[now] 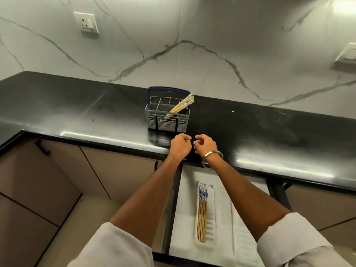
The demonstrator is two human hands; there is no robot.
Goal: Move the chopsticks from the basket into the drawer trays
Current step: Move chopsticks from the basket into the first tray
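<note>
A grey slotted basket (pixel 154 120) with a dark blue handle stands on the black counter. Several bamboo chopsticks (pixel 182 106) with patterned tops lean out of its right side. Below the counter edge an open drawer holds a white tray (pixel 211 207) in which several chopsticks (pixel 202 214) lie side by side. My left hand (pixel 180 146) and my right hand (pixel 205 145) hover close together over the counter's front edge, just in front of the basket. Both have curled fingers and hold nothing. A metal bangle circles my right wrist.
The black counter (pixel 269 135) runs left to right against a white marble wall with a socket (pixel 86 22). Beige cabinet doors (pixel 57 170) with black handles sit left of the open drawer (pixel 185 245).
</note>
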